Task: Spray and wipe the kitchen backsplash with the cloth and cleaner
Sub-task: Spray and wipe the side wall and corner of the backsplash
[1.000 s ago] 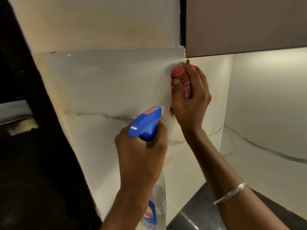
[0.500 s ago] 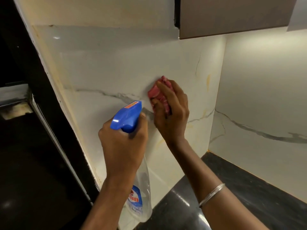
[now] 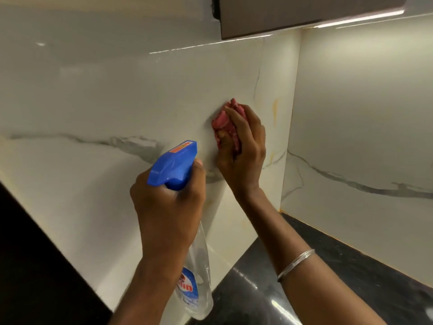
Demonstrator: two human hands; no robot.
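Note:
The white marble-look backsplash [image 3: 117, 113] with grey veins fills the middle of the view. My right hand [image 3: 243, 151] presses a crumpled pink-red cloth [image 3: 221, 119] flat against it, near the inner corner. My left hand [image 3: 168, 207] grips the neck of a clear spray bottle [image 3: 194, 277] with a blue trigger head [image 3: 174, 164]; the nozzle points toward the wall just left of the cloth. The bottle hangs below my fist, its blue label partly visible.
A brown upper cabinet [image 3: 293, 12] hangs overhead with a light strip under it. The black countertop [image 3: 339, 273] runs along the bottom right. A second marble wall [image 3: 363, 113] meets the first at the corner. A dark area lies at the lower left.
My right hand has slid the cloth down from just under the cabinet to mid-wall. The left hand keeps its hold on the spray bottle. The view has shifted left and down.

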